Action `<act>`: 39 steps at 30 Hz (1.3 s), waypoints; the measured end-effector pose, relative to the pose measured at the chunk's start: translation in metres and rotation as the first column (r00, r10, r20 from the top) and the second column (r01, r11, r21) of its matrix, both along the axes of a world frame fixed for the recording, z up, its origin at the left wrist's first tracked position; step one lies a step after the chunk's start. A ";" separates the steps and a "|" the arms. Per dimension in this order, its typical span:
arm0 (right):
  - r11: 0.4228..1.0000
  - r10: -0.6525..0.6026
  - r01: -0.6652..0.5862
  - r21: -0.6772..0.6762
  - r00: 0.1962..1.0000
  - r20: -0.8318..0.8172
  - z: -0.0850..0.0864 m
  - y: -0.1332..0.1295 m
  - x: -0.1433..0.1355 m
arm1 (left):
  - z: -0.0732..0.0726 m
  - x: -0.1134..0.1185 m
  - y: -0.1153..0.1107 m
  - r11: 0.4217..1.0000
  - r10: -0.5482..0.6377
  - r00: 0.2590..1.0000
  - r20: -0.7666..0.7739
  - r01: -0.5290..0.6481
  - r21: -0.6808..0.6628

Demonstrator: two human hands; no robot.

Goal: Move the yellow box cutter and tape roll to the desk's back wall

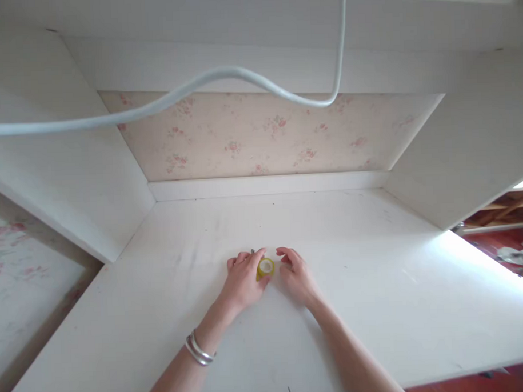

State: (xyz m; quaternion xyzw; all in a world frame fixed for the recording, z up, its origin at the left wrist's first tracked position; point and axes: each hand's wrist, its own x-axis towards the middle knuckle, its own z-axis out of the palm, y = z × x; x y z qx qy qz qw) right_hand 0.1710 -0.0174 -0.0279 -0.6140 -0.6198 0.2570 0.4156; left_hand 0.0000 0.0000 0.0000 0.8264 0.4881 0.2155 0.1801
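Note:
A small roll of yellow-green tape with a white core is near the middle of the white desk. My left hand grips the roll between thumb and index finger, its other fingers curled beside it. A small dark bit shows at the index finger's knuckle, too small to name. Just right of the roll is my right hand, fingers bent and close to the tape but apart from it. Whether anything small is between those fingers cannot be made out. Two silver bangles circle my left wrist.
A pale cable hangs across the upper view, nearer to the camera than the desk. White side panels stand left and right, with floral wallpaper behind. Beyond the right edge, a red floor holds several unclear items.

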 end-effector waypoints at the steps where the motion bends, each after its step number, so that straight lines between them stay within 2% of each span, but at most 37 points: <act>1: 1.000 0.019 -0.019 0.004 1.000 0.014 0.000 -0.001 0.000 | 0.002 -0.002 -0.001 1.000 -0.006 1.000 -0.002 0.006 0.007; 6: 0.985 0.167 -0.173 0.025 0.973 0.158 0.001 -0.004 0.002 | 0.002 -0.024 -0.004 0.999 -0.021 0.994 0.107 0.017 0.036; 9: 0.978 0.198 -0.206 0.017 0.957 0.213 0.001 -0.004 0.004 | -0.008 -0.042 0.001 0.997 0.073 0.980 0.186 -0.078 0.018; 12: 0.976 0.203 -0.214 0.030 0.954 0.221 -0.001 -0.004 0.005 | -0.017 -0.051 0.006 0.981 0.191 0.962 0.194 -0.182 -0.064; 15: 0.977 0.199 -0.211 0.031 0.954 0.225 -0.003 -0.003 0.005 | -0.017 -0.048 0.005 0.976 0.215 0.967 0.141 -0.205 -0.079; 22: 0.982 0.149 -0.178 0.068 0.941 0.304 -0.004 -0.005 -0.001 | -0.008 -0.032 -0.008 0.991 0.134 0.989 -0.059 -0.133 0.012; 25: 0.988 0.129 -0.149 0.041 0.943 0.307 -0.003 -0.005 -0.003 | -0.007 -0.032 -0.010 0.990 0.140 0.988 -0.069 -0.139 0.019; 39: 0.986 0.148 -0.163 0.022 0.936 0.320 0.000 -0.005 -0.003 | -0.007 -0.032 -0.009 0.988 0.150 0.987 -0.052 -0.151 -0.013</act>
